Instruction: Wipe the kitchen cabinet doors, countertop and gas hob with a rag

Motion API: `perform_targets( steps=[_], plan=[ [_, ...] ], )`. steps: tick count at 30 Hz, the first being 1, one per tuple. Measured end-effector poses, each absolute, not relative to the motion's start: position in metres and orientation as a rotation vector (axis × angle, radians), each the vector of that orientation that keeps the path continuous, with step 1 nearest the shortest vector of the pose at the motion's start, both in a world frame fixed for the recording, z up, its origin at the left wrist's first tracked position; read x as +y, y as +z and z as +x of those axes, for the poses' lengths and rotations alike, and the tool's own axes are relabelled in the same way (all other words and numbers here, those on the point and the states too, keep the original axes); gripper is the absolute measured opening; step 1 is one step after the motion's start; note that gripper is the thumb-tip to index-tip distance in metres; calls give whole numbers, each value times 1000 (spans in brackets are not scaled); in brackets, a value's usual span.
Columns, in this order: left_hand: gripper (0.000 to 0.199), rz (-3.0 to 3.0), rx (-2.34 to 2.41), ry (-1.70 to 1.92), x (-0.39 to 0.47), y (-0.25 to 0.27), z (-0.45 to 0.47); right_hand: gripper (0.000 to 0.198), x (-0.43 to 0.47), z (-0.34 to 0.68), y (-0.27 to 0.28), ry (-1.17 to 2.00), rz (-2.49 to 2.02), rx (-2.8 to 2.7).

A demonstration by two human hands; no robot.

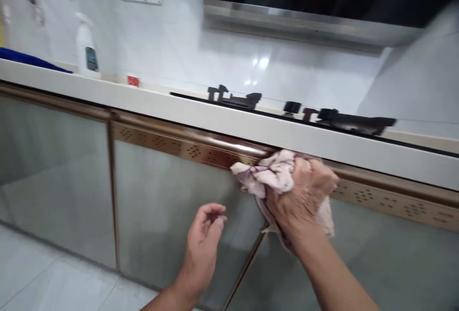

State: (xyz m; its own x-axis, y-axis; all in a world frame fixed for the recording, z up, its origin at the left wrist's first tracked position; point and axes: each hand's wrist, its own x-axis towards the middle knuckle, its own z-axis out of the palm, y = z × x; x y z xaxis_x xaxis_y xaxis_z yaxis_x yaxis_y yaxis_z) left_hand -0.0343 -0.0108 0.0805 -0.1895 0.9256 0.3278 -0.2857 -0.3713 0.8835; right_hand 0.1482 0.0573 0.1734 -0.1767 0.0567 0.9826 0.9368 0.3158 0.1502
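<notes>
My right hand [304,196] grips a crumpled pale pink cloth [276,172] and presses it against the bronze metal trim just beneath the countertop edge. Part of the cloth hangs down below the wrist. To the left and lower, my left hand [204,241] hovers before a frosted glass cabinet door [154,205]. Its fingers are loosely curled with a gap to the thumb, and nothing shows in it. The perforated bronze strip [186,150] runs along the top of the doors, to the left of the cloth.
Above the trim runs a white countertop [150,105]. A gas stove with black pan supports [236,100] sits on it, under a dark range hood [315,0]. Farther left stand a white spray bottle [86,50], a small red and white box [132,80] and a blue item [30,58].
</notes>
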Motion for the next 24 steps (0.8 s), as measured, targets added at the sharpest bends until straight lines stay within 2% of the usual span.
perform_targets(
  steps=[4, 10, 18, 24],
  plan=[
    [32, 879, 815, 1727, -2, 89, -55, 63, 60, 122, 169, -1113, -927, -1527],
    [32, 799, 747, 1906, -4, 103, -76, 51, 72, 22, 183, -1022, -772, -1774],
    [42, 551, 649, 2159, -4, 131, -136, 40, 110, -133, 199, -822, -305, -1883],
    [42, 455, 601, 2247, -4, 139, -164, 32, 118, -194, 208, -876, -380, -2067]
  ],
)
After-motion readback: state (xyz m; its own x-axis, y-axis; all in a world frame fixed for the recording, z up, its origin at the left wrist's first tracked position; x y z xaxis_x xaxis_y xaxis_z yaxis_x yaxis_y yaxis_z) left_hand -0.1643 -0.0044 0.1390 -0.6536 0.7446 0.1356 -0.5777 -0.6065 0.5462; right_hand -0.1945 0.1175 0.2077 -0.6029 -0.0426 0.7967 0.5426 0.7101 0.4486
